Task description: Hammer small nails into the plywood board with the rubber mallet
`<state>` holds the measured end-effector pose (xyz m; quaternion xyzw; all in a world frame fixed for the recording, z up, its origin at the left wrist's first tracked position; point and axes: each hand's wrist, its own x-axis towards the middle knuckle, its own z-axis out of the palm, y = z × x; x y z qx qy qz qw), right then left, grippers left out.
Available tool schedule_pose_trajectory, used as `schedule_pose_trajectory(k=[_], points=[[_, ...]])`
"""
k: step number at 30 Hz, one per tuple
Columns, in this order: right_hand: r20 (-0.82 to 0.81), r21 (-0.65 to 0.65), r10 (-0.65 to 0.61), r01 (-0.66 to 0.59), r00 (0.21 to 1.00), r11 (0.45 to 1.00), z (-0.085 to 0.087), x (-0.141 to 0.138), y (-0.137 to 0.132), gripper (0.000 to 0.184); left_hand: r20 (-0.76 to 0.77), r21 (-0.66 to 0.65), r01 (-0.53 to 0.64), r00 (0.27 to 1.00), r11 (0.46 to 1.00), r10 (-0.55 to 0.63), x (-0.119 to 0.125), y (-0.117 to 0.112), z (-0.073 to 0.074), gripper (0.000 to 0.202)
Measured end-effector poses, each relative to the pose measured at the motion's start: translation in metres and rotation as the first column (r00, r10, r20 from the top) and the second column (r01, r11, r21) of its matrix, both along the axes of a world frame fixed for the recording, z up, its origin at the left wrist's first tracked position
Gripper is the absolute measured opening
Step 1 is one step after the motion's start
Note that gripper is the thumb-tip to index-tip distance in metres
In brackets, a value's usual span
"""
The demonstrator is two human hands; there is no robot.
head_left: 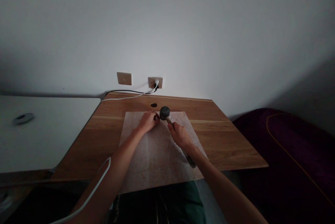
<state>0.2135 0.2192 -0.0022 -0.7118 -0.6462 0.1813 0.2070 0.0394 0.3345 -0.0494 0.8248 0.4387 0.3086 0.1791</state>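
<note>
My right hand [180,135] is wrapped round the wooden handle of a mallet [164,112] with a dark, rounded head. The head is over the far part of a pale board [157,161], close to my left fingers; whether it touches anything I cannot tell. The butt of the handle sticks out below my right wrist. My left hand [149,121] rests at the board's far edge with its fingers curled together round something small and dark. What that small thing is, the frame does not show clearly.
The board lies on a wooden desk [222,140] and overhangs its front edge. Behind are a wall socket [155,82] with plugs, a white cable [123,98] and a cable hole [154,105]. A white table [39,136] adjoins at left; a purple cushioned seat [261,136] stands right.
</note>
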Motion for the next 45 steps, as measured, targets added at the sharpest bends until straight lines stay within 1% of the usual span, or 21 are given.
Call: schedule_pose_trajectory(k=[3,5,8,11,13,15,19,23,25,27,29,32,34,36,38,41,43,45], points=[[-0.055,-0.01,-0.011,0.01,0.998,1.0,0.002,-0.001,0.0,0.029,-0.001,-0.001,0.005,1.0,1.0,-0.005,0.0,0.0,-0.001,0.016],[-0.082,0.019,0.0,0.002,0.997,1.0,0.004,-0.001,0.001,0.03,0.001,0.006,-0.001,1.0,1.0,0.001,0.0,0.0,-0.001,0.017],[-0.058,0.052,0.01,-0.007,0.998,0.999,0.005,-0.002,0.003,0.029,0.006,0.026,-0.016,1.0,1.0,0.016,0.0,-0.001,-0.001,0.023],[-0.029,-0.015,0.013,-0.014,0.999,1.0,0.007,-0.003,0.005,0.028,0.005,0.042,-0.012,1.0,0.999,0.011,0.0,0.0,-0.001,0.025],[-0.06,-0.058,0.002,-0.005,0.998,0.998,0.008,-0.003,0.005,0.03,0.007,0.048,-0.004,1.0,0.999,0.003,0.0,0.0,-0.002,0.023],[-0.119,-0.064,-0.023,0.015,0.993,0.998,0.009,-0.002,0.003,0.03,0.011,0.054,0.004,1.0,0.999,-0.005,0.0,0.0,-0.003,0.02],[-0.184,-0.077,-0.083,0.07,0.979,0.995,0.012,0.009,-0.004,0.029,0.02,0.057,0.008,1.0,0.998,-0.009,0.001,-0.001,-0.003,0.014],[-0.176,-0.107,-0.082,0.064,0.981,0.992,0.01,0.028,-0.02,0.032,0.022,0.063,0.017,1.0,0.998,-0.019,0.003,-0.001,-0.001,0.008],[-0.159,-0.141,-0.09,0.067,0.983,0.988,0.005,0.038,-0.029,0.03,0.016,0.066,0.03,0.999,0.997,-0.031,0.004,-0.001,0.0,0.004],[-0.128,-0.159,-0.092,0.071,0.987,0.985,-0.001,0.048,-0.037,0.025,0.009,0.07,0.044,0.999,0.997,-0.045,0.004,-0.001,-0.001,0.005],[-0.049,-0.096,-0.058,0.053,0.997,0.994,-0.007,0.058,-0.042,0.02,0.001,0.075,0.057,0.998,0.996,-0.057,0.004,-0.001,-0.001,0.005],[0.13,0.071,0.033,-0.042,0.991,0.997,-0.011,0.07,-0.043,0.015,-0.011,0.082,0.066,0.998,0.994,-0.066,0.003,0.0,-0.002,0.005],[0.186,0.11,0.088,-0.109,0.979,0.988,-0.01,0.074,-0.039,0.014,-0.017,0.086,0.068,0.998,0.994,-0.067,0.003,0.001,-0.002,0.005],[0.197,0.108,0.105,-0.128,0.975,0.986,-0.008,0.073,-0.033,0.016,-0.022,0.09,0.067,0.998,0.994,-0.065,0.003,0.001,-0.003,0.007],[0.222,0.095,0.077,-0.1,0.972,0.99,-0.006,0.068,-0.027,0.02,-0.026,0.092,0.064,0.998,0.994,-0.062,0.003,0.002,-0.003,0.008],[0.277,0.089,-0.01,-0.016,0.961,0.996,-0.008,0.055,-0.019,0.02,-0.029,0.097,0.061,0.998,0.993,-0.059,0.003,0.001,-0.002,0.006],[0.301,0.12,-0.056,0.02,0.952,0.993,-0.011,0.047,-0.018,0.018,-0.03,0.102,0.059,0.998,0.993,-0.057,0.003,0.0,-0.002,0.005],[0.318,0.159,-0.079,0.029,0.945,0.987,-0.014,0.042,-0.019,0.017,-0.032,0.107,0.06,0.998,0.992,-0.057,0.003,0.0,-0.001,0.005]])
